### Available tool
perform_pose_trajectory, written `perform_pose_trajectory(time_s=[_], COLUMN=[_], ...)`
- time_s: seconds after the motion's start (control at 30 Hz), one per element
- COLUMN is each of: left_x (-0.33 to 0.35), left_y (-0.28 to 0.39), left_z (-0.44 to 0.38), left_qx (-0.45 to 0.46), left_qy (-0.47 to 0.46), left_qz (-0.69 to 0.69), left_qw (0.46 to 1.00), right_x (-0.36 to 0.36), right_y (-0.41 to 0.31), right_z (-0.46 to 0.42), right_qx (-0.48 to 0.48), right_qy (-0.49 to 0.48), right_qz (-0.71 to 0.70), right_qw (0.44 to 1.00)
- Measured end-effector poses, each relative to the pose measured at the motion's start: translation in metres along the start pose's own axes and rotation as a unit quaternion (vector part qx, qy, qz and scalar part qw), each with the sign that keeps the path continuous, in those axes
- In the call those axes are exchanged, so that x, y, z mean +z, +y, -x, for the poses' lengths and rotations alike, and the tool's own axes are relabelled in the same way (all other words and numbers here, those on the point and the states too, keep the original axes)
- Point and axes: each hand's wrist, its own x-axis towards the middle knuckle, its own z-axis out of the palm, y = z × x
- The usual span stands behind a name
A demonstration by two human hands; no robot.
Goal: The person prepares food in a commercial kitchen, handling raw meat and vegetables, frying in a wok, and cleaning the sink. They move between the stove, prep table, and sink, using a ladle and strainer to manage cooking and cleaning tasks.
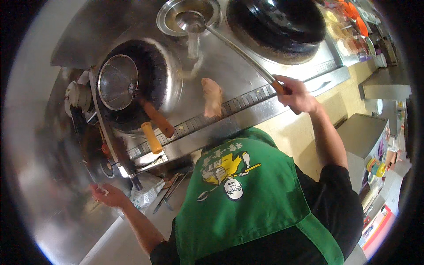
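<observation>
My right hand [296, 94] grips the wooden handle end of a long metal ladle [243, 48]. The ladle's bowl is over a round steel basin [162, 23] at the top of the view. Far to the left, my left hand [111, 195] has its fingers closed around the lower end of a thin metal rod [90, 174]; blur hides what the rod leads to. A wire-mesh strainer [118, 82] with a wooden handle rests across a dark wok [152, 63]. Beside that handle is a lighter wooden handle [151, 137]. A tan, elongated object [212, 96] lies on the steel counter, its kind unclear.
A second, black wok [278, 29] stands at the upper right. A perforated metal strip [241, 104] runs along the counter's front. Food containers [344, 36] fill the upper right edge. A pot [78, 94] sits left of the strainer, and a plastic bag [145, 193] lies near my left forearm.
</observation>
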Motion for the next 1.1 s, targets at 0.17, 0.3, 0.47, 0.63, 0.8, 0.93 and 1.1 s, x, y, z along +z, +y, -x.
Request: perform_pose_trajectory(time_s=[0.17, 0.3, 0.47, 0.63, 0.8, 0.93, 1.1], left_x=[0.000, 0.085, 0.232, 0.259, 0.379, 0.463, 0.434], left_y=[0.199, 0.359, 0.362, 0.394, 0.406, 0.452, 0.527], left_z=[0.041, 0.089, 0.175, 0.126, 0.085, 0.095, 0.137], left_qx=[0.215, 0.118, 0.268, -0.007, -0.117, 0.196, 0.316], left_qy=[-0.164, -0.589, -0.471, -0.645, -0.598, -0.470, -0.414], left_qz=[0.414, 0.350, 0.195, 0.295, 0.425, 0.178, 0.294], left_qw=[0.869, 0.718, 0.817, 0.705, 0.670, 0.842, 0.801], right_x=[-0.003, -0.002, 0.001, -0.001, -0.005, -0.013, -0.022], right_y=[0.033, 0.056, 0.070, 0.098, 0.117, 0.114, 0.122], right_z=[0.043, 0.062, 0.064, 0.082, 0.090, 0.091, 0.100], right_qx=[-0.018, -0.024, -0.034, -0.040, -0.042, -0.060, -0.048], right_qy=[0.112, 0.162, 0.157, 0.187, 0.162, 0.160, 0.156], right_qz=[0.164, 0.112, 0.063, 0.063, 0.020, 0.032, 0.048], right_qw=[0.980, 0.980, 0.985, 0.980, 0.986, 0.985, 0.985])
